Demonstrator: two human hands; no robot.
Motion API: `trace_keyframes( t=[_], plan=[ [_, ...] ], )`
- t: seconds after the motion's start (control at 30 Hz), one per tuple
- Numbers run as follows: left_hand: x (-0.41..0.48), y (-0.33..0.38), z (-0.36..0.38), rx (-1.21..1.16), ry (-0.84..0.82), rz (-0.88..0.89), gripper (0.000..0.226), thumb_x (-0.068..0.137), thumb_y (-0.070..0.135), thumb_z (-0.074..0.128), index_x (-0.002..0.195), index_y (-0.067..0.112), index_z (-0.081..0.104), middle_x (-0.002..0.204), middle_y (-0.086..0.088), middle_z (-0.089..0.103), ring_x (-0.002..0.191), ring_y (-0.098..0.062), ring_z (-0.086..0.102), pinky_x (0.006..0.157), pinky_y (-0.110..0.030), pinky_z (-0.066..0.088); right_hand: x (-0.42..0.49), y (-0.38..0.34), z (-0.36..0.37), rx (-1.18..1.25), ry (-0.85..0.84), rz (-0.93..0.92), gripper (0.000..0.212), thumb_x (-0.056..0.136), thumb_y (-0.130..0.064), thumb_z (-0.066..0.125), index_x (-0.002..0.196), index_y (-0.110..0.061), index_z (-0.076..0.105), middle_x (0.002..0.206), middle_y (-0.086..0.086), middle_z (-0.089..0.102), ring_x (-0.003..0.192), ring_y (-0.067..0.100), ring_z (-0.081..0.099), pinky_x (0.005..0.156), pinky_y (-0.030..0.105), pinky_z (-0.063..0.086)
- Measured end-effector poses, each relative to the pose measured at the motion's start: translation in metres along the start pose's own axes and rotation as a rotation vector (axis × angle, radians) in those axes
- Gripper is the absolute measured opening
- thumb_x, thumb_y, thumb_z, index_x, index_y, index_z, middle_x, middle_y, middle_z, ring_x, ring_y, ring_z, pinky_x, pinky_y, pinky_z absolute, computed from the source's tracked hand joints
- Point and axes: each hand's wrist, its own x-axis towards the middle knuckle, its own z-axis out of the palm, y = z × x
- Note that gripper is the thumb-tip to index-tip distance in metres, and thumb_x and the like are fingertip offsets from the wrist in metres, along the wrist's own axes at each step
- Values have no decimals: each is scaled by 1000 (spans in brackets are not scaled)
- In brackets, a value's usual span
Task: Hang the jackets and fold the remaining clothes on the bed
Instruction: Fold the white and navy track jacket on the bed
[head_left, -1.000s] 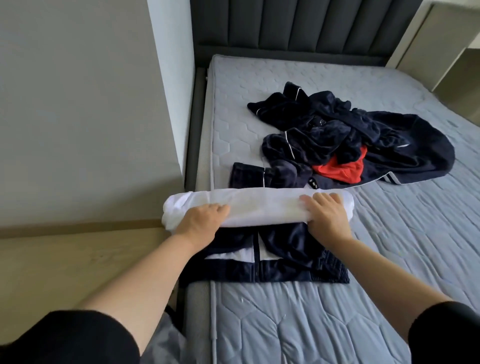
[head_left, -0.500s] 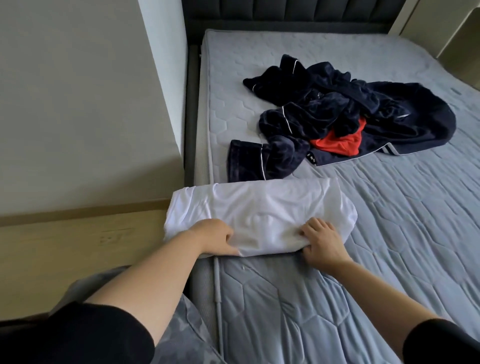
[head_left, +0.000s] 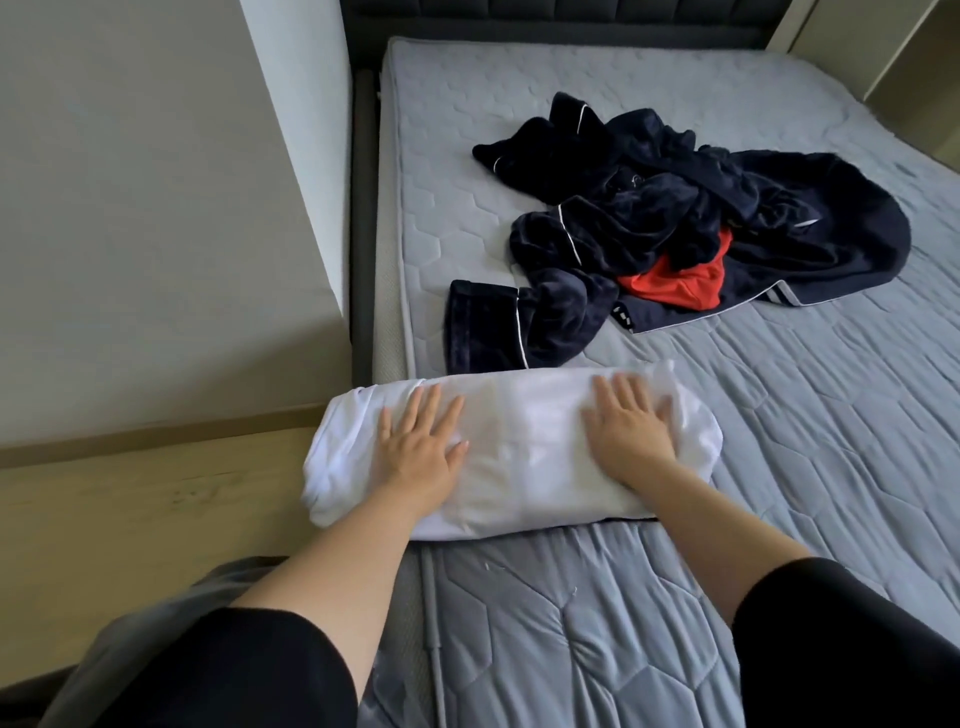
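Both hands are down on the folded white garment (head_left: 519, 462), which lies crosswise on the near left part of the bed (head_left: 779, 493), close to the middle of my view. The left hand (head_left: 421, 449) rests flat on its nine o'clock half, fingers straight and spread wide, pointing to twelve. The right hand (head_left: 631, 434) lies flat on the three o'clock half, fingers straight and closer together, their tips slightly blurred. Neither hand grips anything — the palms press on the cloth. The garment's nine o'clock end hangs a little past the mattress edge, over the pale wooden floor (head_left: 130, 519). At its five o'clock corner I make out a thin dark edge under the white, but I cannot tell what it belongs to.

At one o'clock from the garment, the unfolded clothes sit in a heap. It is a dark navy pile (head_left: 701, 218) with thin white piping, with a red garment (head_left: 680, 286) tucked into its six o'clock side, partly covered. One navy cuffed sleeve (head_left: 483, 325) trails out toward seven o'clock and ends just beside the white garment's far edge — I cannot say whether they touch.

The dark padded headboard (head_left: 545, 15) runs along twelve o'clock, and a plain wall (head_left: 156, 208) fills ten o'clock. At seven and five o'clock in my view, black sleeves (head_left: 234, 670) cover both arms above the bare forearms.
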Motion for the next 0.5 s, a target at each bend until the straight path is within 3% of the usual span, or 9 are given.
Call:
trace_keyframes(
  t=[0.1, 0.23, 0.4, 0.5],
  plan=[
    [-5, -2, 9, -2, 35, 9, 57, 92, 54, 4, 138, 38, -24, 156, 8, -20, 142, -13, -23, 107, -42, -24, -3, 31, 7, 78, -53, 272, 62, 96, -42, 15, 151, -16, 9, 160, 1, 3, 146, 13, -2, 115, 49, -8],
    [-5, -8, 9, -54, 55, 43, 57, 94, 51, 8, 142, 37, -20, 157, 8, -18, 141, -11, -24, 110, -40, -19, -2, 7, 4, 46, 29, 285, 61, 95, -34, 17, 151, -11, 8, 159, 7, -1, 146, 18, -8, 114, 50, -12],
    [-3, -14, -2, -114, 93, 71, 56, 99, 42, 25, 151, 31, 7, 159, 4, -7, 145, -14, -14, 114, -43, -8, -6, -83, 5, 57, 195, -125, 59, 96, -31, 29, 150, -13, 13, 159, 8, 0, 146, 21, -7, 114, 46, -9],
    [-4, -28, -7, -165, 145, -91, 53, 100, 37, 28, 150, 28, 14, 159, -1, 4, 146, -17, -2, 114, -39, -4, -4, -130, 18, 93, 155, -219, 56, 98, -36, 29, 150, -17, 18, 159, 5, 6, 146, 19, -4, 115, 45, -6]
  ],
)
